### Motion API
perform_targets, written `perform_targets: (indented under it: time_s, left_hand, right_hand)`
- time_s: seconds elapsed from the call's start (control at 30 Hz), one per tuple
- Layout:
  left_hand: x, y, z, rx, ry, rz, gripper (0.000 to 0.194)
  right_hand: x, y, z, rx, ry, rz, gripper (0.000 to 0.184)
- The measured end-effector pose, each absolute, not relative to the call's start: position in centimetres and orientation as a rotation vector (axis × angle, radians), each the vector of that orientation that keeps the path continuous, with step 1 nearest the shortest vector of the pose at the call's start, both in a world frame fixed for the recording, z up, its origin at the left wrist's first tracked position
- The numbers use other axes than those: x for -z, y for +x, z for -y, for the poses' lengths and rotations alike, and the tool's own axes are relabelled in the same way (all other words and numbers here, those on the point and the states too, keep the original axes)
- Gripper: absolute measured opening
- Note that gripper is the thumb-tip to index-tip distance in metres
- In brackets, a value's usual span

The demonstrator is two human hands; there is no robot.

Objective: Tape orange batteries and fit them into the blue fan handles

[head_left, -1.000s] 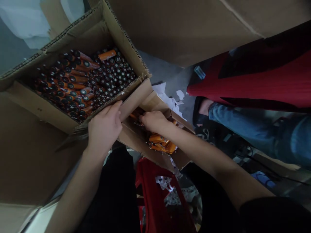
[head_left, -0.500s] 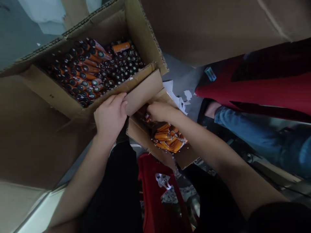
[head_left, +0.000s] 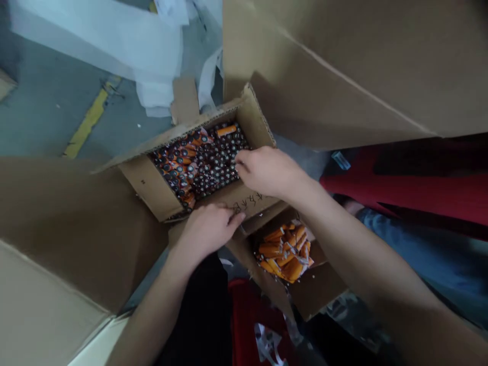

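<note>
A cardboard box (head_left: 147,185) holds many upright battery cells (head_left: 217,162) with dark ends and orange sides. One orange cell (head_left: 226,130) lies flat on top at the far side. My right hand (head_left: 263,170) is over the box's right end, fingers curled down at the cells; whatever lies in its fingertips is hidden. My left hand (head_left: 209,226) rests on the box's near flap (head_left: 253,201), which bears handwriting, with its thumb apart from the fingers. Below the right forearm, a smaller open carton (head_left: 320,292) contains a jumble of orange cells (head_left: 284,249) with whitish bits.
Large cardboard panels stand at left (head_left: 68,223) and upper right (head_left: 335,76). White sheeting (head_left: 102,40) and a yellow strip (head_left: 87,122) lie on the floor. A red stool (head_left: 244,315) is below, another red object (head_left: 412,183) and a person's jeans (head_left: 404,249) at right.
My right hand has left the small carton and moved up to the large box. My left hand has shifted along the flap, its thumb now spread. The view has tilted upward, showing more floor.
</note>
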State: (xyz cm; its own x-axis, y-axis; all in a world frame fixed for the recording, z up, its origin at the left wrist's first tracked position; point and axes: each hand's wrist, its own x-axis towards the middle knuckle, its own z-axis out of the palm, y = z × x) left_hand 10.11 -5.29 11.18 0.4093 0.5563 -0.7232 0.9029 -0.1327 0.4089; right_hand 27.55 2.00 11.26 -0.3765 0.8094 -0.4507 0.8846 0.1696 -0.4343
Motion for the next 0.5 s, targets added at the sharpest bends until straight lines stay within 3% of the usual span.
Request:
perform_targets:
  time_s: [0.1,0.23,0.37,0.5]
  left_hand:
    - [-10.6,10.8,4.6,0.298,1.754,-1.379,0.045]
    - [-8.6,10.6,2.3,-0.050,1.618,-1.695,0.032]
    - [-5.6,9.3,0.8,-0.152,1.509,-1.920,0.047]
    - [-1.8,8.1,-1.6,-0.186,1.511,-2.057,0.073]
  right_hand:
    - [-5.2,23.7,-6.8,0.896,1.506,-2.201,0.033]
    - [1.1,22.0,-10.1,0.804,1.672,-2.280,0.044]
    - [3.7,22.0,-10.5,0.848,1.875,-2.359,0.043]
    - [5.0,21.0,-10.6,0.951,1.669,-2.620,0.045]
